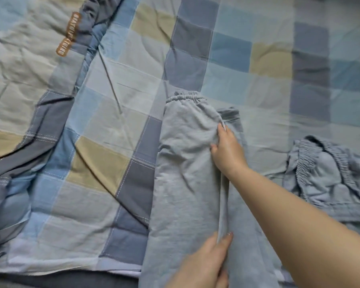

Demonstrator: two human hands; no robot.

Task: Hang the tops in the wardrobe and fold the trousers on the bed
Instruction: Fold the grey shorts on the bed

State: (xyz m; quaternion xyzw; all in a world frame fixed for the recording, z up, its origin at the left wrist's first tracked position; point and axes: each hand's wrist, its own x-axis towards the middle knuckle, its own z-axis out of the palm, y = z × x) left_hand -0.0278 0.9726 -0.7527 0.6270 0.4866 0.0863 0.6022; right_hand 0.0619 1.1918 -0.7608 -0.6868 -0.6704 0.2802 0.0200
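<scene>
We saw the pale grey-blue cotton trousers (185,173) lying lengthwise near the checked bed quilt's (112,121) lower edge; our right hand (227,150) pinched a fold below the elastic waistband, our left hand (208,265) pinched the same fold lower down

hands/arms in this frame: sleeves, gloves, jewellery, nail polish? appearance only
Both bare. The right hand and its forearm show no sleeve, glove, watch or ring up to the frame edge. The left hand is likewise uncovered, its wrist cut off by the frame. Nails look pale and slightly glossy; whether polished, too blurred to tell.
</scene>
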